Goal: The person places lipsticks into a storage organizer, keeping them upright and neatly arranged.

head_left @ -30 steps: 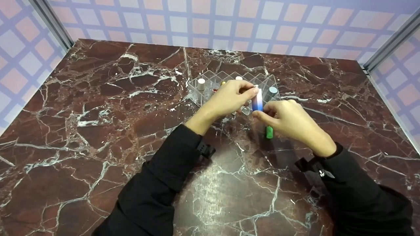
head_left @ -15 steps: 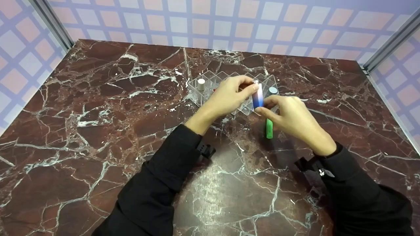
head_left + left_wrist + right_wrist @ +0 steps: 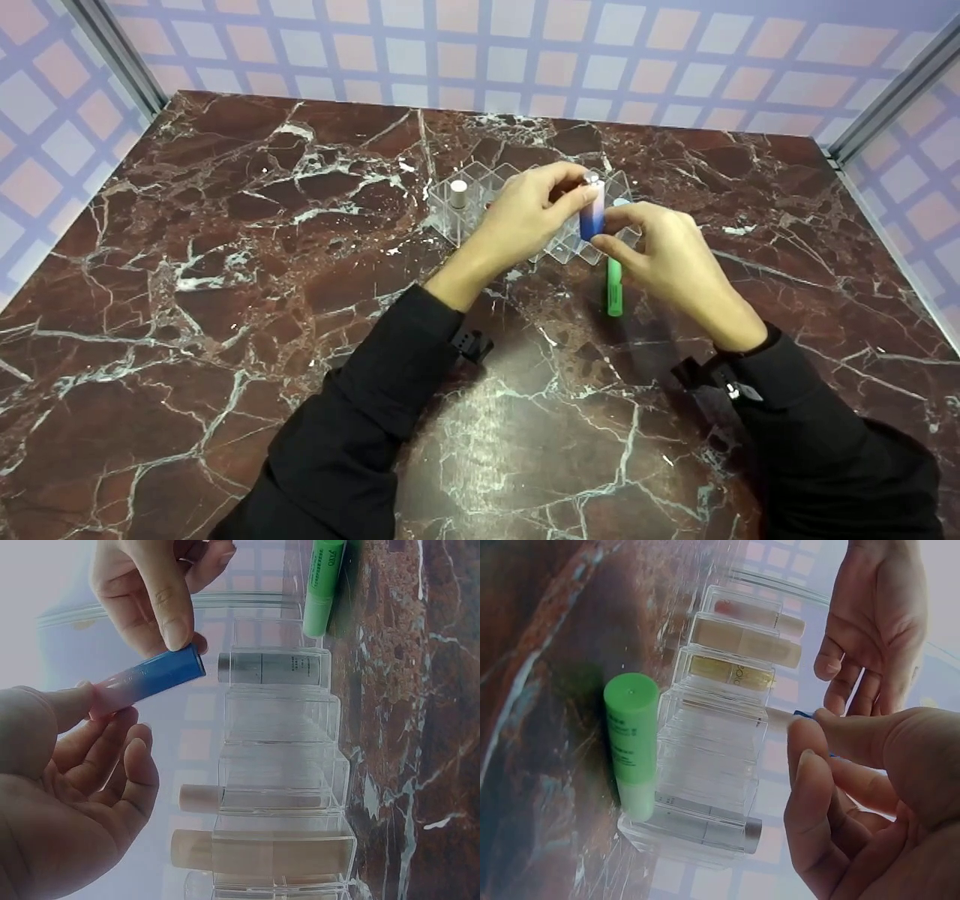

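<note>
A slim lipstick-like tube, shading from pink at the top to blue at the bottom, is held upright over the clear organizer's near right part. My left hand pinches its pink end between thumb and fingers, as the left wrist view shows. At the blue end are the thumb and fingertips of my right hand, pinching it. The right wrist view has most of the tube hidden behind the fingers. Below my right hand, a green tube with a paler end lies on the table in front of the organizer.
The clear plastic organizer has diamond-shaped compartments. Standing in it are a white-capped tube, a grey tube, a gold tube and several others. Patterned panels rise behind the dark marbled table.
Both hands have shifted slightly up and away from the person, carrying the pink-and-blue tube with them. More of the green tube shows beneath the right hand.
</note>
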Motion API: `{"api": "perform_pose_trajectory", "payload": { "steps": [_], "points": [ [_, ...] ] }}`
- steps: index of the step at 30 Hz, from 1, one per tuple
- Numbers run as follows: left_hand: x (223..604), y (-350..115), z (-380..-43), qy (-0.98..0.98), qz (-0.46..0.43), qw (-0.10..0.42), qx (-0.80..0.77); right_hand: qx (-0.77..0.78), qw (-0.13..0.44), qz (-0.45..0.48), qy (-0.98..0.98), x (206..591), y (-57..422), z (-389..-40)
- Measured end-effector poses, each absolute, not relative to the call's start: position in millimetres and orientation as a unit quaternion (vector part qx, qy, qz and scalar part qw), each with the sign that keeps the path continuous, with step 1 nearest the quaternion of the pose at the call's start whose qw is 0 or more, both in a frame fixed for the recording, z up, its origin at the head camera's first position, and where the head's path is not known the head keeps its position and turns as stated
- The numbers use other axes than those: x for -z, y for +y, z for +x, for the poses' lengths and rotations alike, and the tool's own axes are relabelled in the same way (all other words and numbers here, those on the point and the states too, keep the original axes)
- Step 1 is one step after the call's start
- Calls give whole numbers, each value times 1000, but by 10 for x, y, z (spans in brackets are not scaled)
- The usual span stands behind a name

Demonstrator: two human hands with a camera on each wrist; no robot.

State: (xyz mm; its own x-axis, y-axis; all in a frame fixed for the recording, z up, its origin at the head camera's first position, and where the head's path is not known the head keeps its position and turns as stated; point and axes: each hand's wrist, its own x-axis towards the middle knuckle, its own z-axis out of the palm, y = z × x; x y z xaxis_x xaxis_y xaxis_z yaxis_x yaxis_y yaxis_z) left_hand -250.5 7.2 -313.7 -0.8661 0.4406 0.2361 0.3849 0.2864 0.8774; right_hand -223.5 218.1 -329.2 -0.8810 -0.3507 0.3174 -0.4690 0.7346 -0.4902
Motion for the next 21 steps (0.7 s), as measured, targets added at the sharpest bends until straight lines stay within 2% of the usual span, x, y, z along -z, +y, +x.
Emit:
{"api": "perform_pose_trajectory", "payload": {
  "steps": [9, 16, 21],
  "points": [
    [3136, 134, -2534, 840, 272, -27, -469, -298, 133, 209, -922, 3151, 2178, -2302],
    [3091, 124, -2576, 858, 264, -82, -432, -310, 98, 185, -927, 3087, 2106, -2418],
    [3083, 131, -2638, 853, 259, -116, -438, -306, 95, 181, -930, 3089, 2085, -2513]
  ]
}}
